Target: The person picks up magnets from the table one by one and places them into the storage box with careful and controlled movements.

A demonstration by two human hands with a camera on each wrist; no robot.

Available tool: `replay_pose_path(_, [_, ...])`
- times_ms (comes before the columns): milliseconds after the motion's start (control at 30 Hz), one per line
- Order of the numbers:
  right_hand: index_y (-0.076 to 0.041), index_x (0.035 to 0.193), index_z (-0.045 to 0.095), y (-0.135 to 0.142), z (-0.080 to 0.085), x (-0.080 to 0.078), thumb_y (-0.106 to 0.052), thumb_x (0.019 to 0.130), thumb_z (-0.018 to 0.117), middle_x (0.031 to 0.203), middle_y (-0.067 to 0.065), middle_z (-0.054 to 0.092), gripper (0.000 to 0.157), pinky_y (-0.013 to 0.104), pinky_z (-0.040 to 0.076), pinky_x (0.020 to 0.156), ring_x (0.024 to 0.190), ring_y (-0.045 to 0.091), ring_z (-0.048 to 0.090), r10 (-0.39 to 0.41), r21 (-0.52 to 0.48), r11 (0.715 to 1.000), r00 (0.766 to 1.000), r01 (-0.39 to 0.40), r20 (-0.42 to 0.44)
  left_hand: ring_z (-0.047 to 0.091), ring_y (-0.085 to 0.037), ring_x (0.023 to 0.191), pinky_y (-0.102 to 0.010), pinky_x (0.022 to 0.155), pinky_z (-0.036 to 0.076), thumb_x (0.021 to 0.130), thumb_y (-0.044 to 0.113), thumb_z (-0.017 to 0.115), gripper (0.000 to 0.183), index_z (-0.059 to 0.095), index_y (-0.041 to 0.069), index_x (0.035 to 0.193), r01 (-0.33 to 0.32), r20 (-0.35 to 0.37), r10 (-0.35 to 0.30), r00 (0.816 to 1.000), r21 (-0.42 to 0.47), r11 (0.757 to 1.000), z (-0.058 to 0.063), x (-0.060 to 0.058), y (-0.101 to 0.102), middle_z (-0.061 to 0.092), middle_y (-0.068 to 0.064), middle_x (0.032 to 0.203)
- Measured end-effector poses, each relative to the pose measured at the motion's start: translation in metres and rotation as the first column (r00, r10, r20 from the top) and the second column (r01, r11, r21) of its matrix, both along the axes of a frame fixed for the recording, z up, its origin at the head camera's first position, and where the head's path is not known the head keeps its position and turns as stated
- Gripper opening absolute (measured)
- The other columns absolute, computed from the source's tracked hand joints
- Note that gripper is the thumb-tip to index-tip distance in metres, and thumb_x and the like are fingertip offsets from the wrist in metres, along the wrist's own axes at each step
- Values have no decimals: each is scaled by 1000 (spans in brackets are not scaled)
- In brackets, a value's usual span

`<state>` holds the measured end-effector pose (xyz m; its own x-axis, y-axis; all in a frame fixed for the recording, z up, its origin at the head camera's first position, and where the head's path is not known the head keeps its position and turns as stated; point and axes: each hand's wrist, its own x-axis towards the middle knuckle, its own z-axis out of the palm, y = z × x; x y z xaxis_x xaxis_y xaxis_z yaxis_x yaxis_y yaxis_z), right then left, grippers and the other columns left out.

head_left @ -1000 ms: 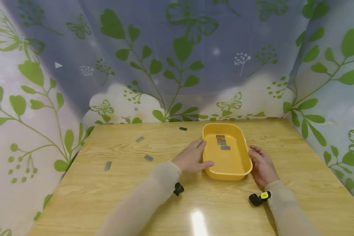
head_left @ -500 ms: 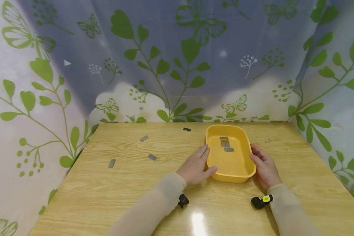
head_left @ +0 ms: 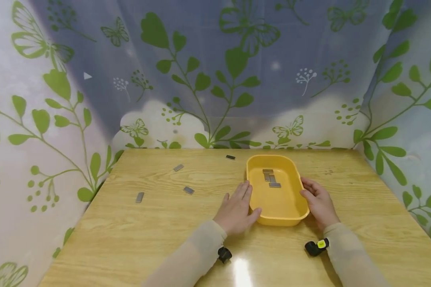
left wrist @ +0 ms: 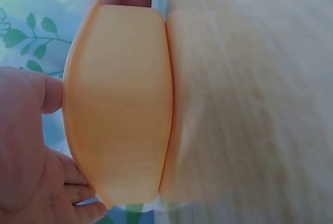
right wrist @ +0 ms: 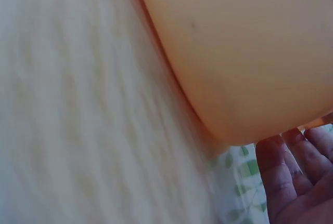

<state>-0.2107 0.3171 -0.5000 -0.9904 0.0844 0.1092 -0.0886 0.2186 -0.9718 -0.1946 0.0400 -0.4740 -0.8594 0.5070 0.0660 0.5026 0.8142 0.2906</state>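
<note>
A yellow plastic tray [head_left: 278, 221] sits on the wooden table between the two hands, in the head view. Several small grey rectangular tiles [head_left: 275, 185] lie flat on its floor. My left hand [head_left: 234, 209] rests along the tray's left wall, with fairly straight fingers and the thumb at the near left corner of the rim. In the left wrist view the thumb and fingertips touch the tray's rim [left wrist: 66, 89]. My right hand [head_left: 320, 203] holds the right side, thumb on the rim and fingers outside the wall. The right wrist view shows those fingers [right wrist: 278, 174] against the outer wall.
On the wooden table [head_left: 136, 235], left of the tray, lie loose tiles: one far left [head_left: 139, 197], two between [head_left: 188, 190], and a darker one [head_left: 230, 157] by the back edge. Patterned cloth [head_left: 186, 79] hangs behind and at both sides.
The tray has shifted a little left and nearer over the table, both hands going with it. The right thumb has come onto the rim. The head view has turned slightly.
</note>
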Motion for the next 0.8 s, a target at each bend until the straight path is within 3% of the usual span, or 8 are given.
replay_pose_path(100, [2, 146, 36, -6, 1, 1, -13, 101, 48, 141, 25, 43, 48, 11, 45, 83, 120, 17, 49, 10, 67, 998, 1000, -10, -10, 8, -22, 146, -59, 109, 21, 100, 56, 31, 75, 15, 6, 154, -6, -19, 6, 1000, -3, 1000, 0, 6, -7, 7, -7, 160])
replay_pose_path(300, [4, 143, 37, -22, 3, 5, -10, 101, 47, 138, 27, 45, 46, 14, 47, 80, 121, 33, 47, 74, 106, 992, 997, -72, -8, 10, -22, 146, -61, 108, 23, 100, 55, 29, 74, 17, 5, 153, -20, -38, 21, 999, 6, 1000, -2, 21, -28, 9, -8, 160])
replay_pose_path(467, [3, 139, 41, -29, 9, 9, -6, 98, 49, 134, 28, 48, 43, 25, 50, 80, 117, 39, 51, 56, 172, 983, 998, -59, 17, 12, -23, 146, -63, 106, 24, 100, 53, 33, 73, 19, 4, 153, -19, -44, 20, 999, 23, 1000, -1, 27, -35, 11, -8, 160])
replay_pose_path(533, [1, 138, 42, -34, 10, 11, -6, 97, 48, 133, 26, 51, 42, 33, 51, 83, 114, 38, 54, 39, 248, 968, 999, -43, 24, 13, -24, 146, -64, 106, 23, 100, 50, 36, 72, 20, 4, 153, -27, -39, 28, 999, 40, 999, 0, 28, -38, 11, -8, 160])
replay_pose_path(633, [-2, 139, 40, -44, 11, 13, -9, 96, 48, 132, 23, 52, 44, 43, 51, 85, 110, 35, 58, 25, 393, 919, 999, -33, 27, 13, -24, 146, -64, 106, 21, 99, 45, 39, 70, 21, 4, 152, -54, -41, 57, 998, 75, 996, -1, 29, -42, 13, -8, 160])
replay_pose_path(800, [-1, 138, 37, -59, 13, 15, -12, 95, 48, 132, 24, 52, 46, 44, 52, 82, 104, 33, 62, 62, 524, 849, 998, -65, 23, 11, -24, 146, -64, 107, 18, 97, 39, 41, 69, 22, 2, 152, -98, -51, 104, 993, 111, 989, -7, 35, -49, 11, -9, 160])
